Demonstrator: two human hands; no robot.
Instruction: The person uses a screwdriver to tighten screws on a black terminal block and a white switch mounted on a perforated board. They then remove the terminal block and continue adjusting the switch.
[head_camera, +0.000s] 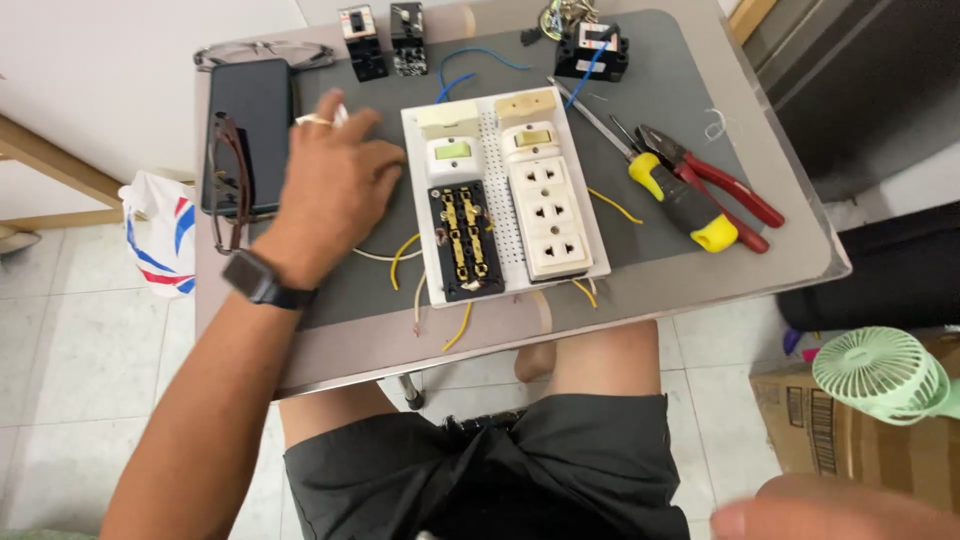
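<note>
My left hand (335, 180) rests palm down on the grey mat (660, 110), fingers spread, just left of a white perforated board (498, 150). It holds nothing; a small white piece peeks out from under the fingers. The board carries two switches, a black open socket block (463, 240) and a cream triple socket (548, 215), with yellow and white wires sticking out below. My right hand (830, 510) is low at the frame's bottom right, blurred, away from the table, and its fingers cannot be made out.
A yellow-handled screwdriver (660, 185) and red-handled pliers (715, 185) lie right of the board. Black breakers (385, 40) and a blue wire sit at the back. A black phone (250, 130) and eyeglasses (228, 180) lie at the left. A green fan (880, 375) and cardboard box stand on the floor.
</note>
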